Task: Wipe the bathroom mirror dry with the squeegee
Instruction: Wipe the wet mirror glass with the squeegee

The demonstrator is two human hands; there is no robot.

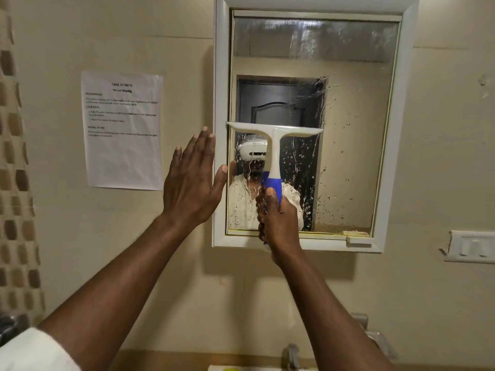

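Note:
A white-framed mirror (pixel 356 103) hangs on the beige wall, its glass wet with drops and streaks on the right and lower part. The squeegee (pixel 274 145), white with a blue grip, lies against the left half of the glass, blade level at mid height. My right hand (pixel 278 220) is shut on its blue handle near the mirror's bottom edge. Flat and with fingers straight, my left hand (pixel 194 180) rests against the mirror's left frame, holding nothing.
A printed paper sheet (pixel 123 129) is taped to the wall left of the mirror. A white switch plate (pixel 471 246) sits at the right. A tap (pixel 292 356) and basin edge show at the bottom. Patterned tiles (pixel 16 183) run down the far left.

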